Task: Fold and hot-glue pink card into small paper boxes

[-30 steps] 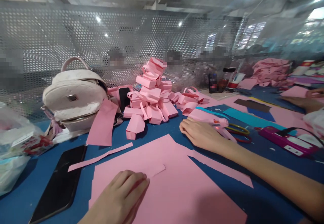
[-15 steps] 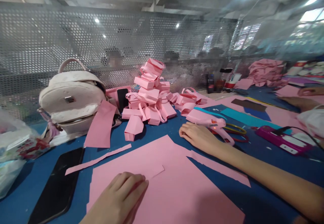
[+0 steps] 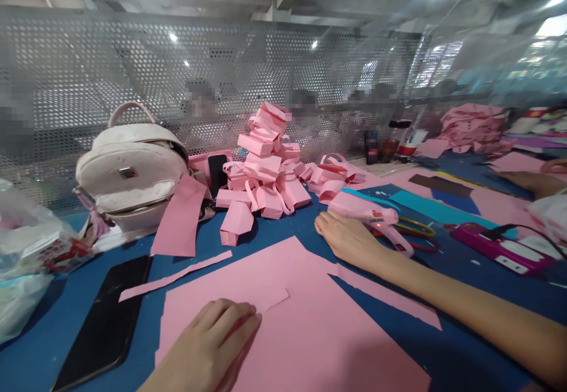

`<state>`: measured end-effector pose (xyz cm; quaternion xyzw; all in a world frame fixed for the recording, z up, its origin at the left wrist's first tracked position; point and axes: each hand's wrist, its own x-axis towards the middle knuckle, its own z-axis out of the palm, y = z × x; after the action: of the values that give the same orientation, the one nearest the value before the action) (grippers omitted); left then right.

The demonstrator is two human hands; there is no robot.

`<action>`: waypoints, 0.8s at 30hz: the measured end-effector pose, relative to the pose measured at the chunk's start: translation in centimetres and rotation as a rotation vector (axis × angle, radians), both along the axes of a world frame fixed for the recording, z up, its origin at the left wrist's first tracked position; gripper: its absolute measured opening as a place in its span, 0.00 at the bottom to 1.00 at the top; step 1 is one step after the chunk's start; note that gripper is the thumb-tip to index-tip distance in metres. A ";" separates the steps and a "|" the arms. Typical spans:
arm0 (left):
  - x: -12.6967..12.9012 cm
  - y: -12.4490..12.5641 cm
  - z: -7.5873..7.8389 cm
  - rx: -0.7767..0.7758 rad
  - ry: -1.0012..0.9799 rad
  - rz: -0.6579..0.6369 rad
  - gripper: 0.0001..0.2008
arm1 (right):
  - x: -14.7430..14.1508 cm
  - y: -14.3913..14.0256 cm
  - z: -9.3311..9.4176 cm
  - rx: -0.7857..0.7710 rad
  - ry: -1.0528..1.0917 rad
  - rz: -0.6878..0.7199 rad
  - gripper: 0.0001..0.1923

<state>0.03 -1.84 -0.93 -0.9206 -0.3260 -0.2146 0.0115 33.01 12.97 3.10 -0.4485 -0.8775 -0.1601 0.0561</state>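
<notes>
My left hand point(image 3: 212, 339) lies on pink paper sheets point(image 3: 336, 333), its fingers curled together over a smaller pink paper piece point(image 3: 270, 297), whose edge shows beyond the fingertips. Stretched across the table, my right hand point(image 3: 339, 235) has its fingers folded in. It is beside the pink glue gun point(image 3: 381, 215), which lies on its side with a small orange light. Whatever is inside the right hand's fingers is hidden. A narrow pink strip point(image 3: 177, 277) lies left of the sheets and another pink strip point(image 3: 390, 297) right of them.
Folded pink paper boxes point(image 3: 266, 173) are piled at the back. Left are a white backpack point(image 3: 133, 173), a black phone point(image 3: 106, 321) and a plastic bag point(image 3: 22, 297). A purple power strip point(image 3: 496, 247) lies right. Another person's hand point(image 3: 527, 182) is at far right.
The view shifts slightly, moving the scene a little to the right. My right hand's fingers curl in more tightly beside the glue gun. My left hand stays on the paper.
</notes>
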 end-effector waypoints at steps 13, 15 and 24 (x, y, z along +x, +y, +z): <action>-0.1 0.2 -0.4 0.016 -0.031 -0.003 0.19 | 0.5 -0.1 0.0 -0.010 0.029 0.045 0.11; 0.0 0.1 -0.3 0.011 -0.030 -0.001 0.20 | 0.3 -0.1 -0.1 -0.002 0.006 0.049 0.11; 0.2 -0.2 0.5 -0.024 -0.001 0.012 0.21 | 0.8 -0.7 0.2 0.026 -0.015 0.042 0.12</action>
<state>0.19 -2.06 -0.44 -0.9185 -0.3343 -0.2111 0.0015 33.81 12.30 3.32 -0.4281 -0.8850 -0.1735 0.0587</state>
